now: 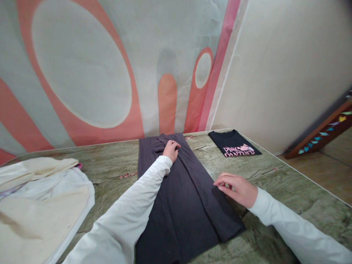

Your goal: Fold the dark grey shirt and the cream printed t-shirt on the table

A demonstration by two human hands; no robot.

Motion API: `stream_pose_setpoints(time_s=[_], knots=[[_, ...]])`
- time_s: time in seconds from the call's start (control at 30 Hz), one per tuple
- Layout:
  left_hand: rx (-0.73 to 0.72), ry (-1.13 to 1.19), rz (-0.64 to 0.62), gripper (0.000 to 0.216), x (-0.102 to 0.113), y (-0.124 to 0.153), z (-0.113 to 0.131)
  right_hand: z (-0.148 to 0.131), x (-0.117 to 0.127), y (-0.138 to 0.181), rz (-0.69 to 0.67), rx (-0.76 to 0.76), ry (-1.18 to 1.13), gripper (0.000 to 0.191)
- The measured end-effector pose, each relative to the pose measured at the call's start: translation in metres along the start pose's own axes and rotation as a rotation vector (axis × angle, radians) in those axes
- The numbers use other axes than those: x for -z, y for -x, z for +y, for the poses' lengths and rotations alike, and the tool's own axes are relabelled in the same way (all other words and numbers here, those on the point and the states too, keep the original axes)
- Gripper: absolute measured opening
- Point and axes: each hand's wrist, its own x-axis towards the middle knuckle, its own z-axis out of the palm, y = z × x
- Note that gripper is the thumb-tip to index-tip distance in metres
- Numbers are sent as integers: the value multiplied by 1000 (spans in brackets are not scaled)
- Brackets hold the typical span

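A dark grey garment (pixel 189 212) lies lengthwise on the table, with long folds running down it; its exact kind I cannot tell. My left hand (pixel 171 150) reaches over its far part, fingers closed in a pinch on the cloth, which is bunched there. At the garment's right edge, my right hand (pixel 235 187) has thumb and fingertips pinched together on the fabric. White sleeves cover both forearms, and the left one hides part of the garment's left side.
A folded black T-shirt (pixel 224 140) with pink lettering lies at the far right of the wood-patterned table (pixel 110 190). Cream and white cloth (pixel 49 216) is heaped at the left. Behind the table's far edge stands a wall (pixel 148 73) with pink-and-grey patterning.
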Motion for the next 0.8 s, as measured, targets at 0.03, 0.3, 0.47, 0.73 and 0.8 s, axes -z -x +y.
stream_pose_setpoints(time_s=[0.03, 0.3, 0.47, 0.73, 0.8], knots=[[0, -12, -14, 21, 0, 0, 0, 6, 2, 0, -10, 29, -5, 18], [-5, -264, -72, 22, 20, 1, 22, 24, -6, 7, -177, 49, -92, 14], [-274, -145, -443, 25, 26, 3, 67, 28, 3, 9, -219, 20, -93, 11], [-427, -103, -733, 46, -4, 43, 108, 21, 10, 33, -412, 5, -144, 8], [-436, -129, -711, 52, -8, 51, 108, 16, 7, 37, -430, 9, -139, 15]])
